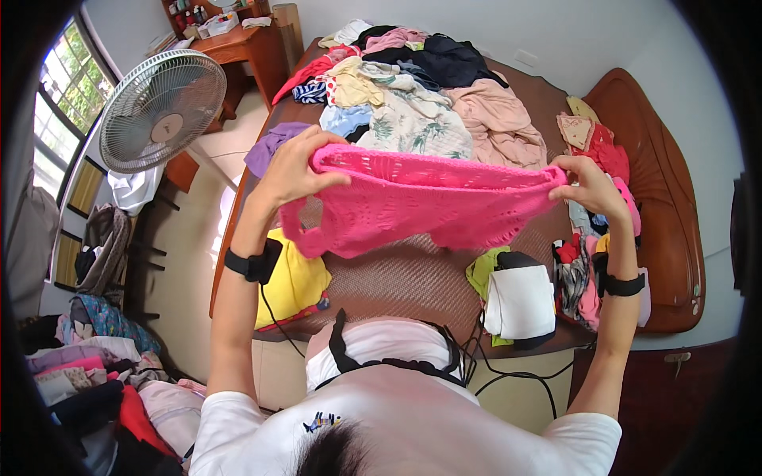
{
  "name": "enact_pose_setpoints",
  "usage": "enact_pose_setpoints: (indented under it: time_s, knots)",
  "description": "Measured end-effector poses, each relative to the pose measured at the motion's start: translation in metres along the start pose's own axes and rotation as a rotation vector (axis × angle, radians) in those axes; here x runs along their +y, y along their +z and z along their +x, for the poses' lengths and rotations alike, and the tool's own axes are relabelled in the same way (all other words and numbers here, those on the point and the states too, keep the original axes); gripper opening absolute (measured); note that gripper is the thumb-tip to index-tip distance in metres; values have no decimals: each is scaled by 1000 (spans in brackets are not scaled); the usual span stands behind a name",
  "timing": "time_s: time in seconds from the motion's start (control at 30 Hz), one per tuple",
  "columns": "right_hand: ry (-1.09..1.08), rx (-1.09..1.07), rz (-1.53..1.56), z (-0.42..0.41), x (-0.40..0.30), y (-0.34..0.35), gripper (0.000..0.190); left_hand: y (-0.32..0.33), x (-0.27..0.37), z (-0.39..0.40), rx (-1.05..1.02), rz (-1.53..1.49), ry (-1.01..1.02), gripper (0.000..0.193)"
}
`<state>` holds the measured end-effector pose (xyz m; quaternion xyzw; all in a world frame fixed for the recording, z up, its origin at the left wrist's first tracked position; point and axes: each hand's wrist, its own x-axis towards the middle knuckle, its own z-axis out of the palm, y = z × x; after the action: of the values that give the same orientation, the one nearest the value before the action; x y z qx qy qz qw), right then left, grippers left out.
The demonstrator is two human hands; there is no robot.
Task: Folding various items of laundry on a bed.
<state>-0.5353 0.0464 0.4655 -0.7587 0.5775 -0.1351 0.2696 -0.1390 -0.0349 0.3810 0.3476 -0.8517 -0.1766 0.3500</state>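
Observation:
A bright pink knitted garment (405, 205) hangs stretched between my two hands above the bed. My left hand (300, 169) pinches its left upper corner, thumb in front. At the opposite corner, my right hand (586, 184) grips the edge between thumb and fingers. The garment's open edge faces up, and a loop of knit dangles at its left. Below it shows the brown woven mat (393, 285) on the bed. Folded yellow cloth (294, 282) lies near my left forearm. A folded white cloth (519, 302) tops a small stack left of my right forearm.
A heap of mixed clothes (417, 113) covers the bed's far part. More clothes (586, 268) lie along the brown headboard (661, 226). A standing fan (164, 113) is at the left, with piled clothes (113, 381) at lower left. Black cables (518, 375) hang by the bed's near edge.

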Motion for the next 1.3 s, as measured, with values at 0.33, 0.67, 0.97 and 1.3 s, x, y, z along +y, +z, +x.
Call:
enact_pose_setpoints:
  time_s: [0.33, 0.67, 0.97, 1.3]
  knots:
    - [-24, 554, -453, 3, -8, 19, 18, -8, -13, -14, 156, 487, 3, 23]
    - [66, 486, -43, -9, 28, 10, 11, -1, -4, -1, 255, 409, -411, 18]
    - [112, 371, 555, 17, 50, 29, 9, 28, -56, 19, 214, -292, -220, 21]
    - [-216, 531, 955, 88, 43, 45, 12, 29, -31, 69, 329, -704, -90, 21]
